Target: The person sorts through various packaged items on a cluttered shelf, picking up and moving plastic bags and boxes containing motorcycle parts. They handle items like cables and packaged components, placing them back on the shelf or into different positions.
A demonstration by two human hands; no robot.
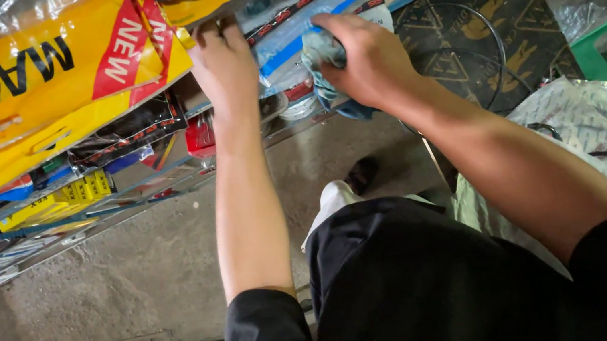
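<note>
I am looking down past my black sleeves and lap to the bare concrete floor [133, 270]. My left hand [223, 65] is reaching up, its grip opened flat with fingers pressing against the clear-wrapped packages [283, 44] on the shelf rack [84, 221]. My right hand [367, 59] is clamping its grip around a bluish rag [323, 54], pressing it onto those packages. Farther left, a large yellow packet [9, 103] is lying on the stack.
</note>
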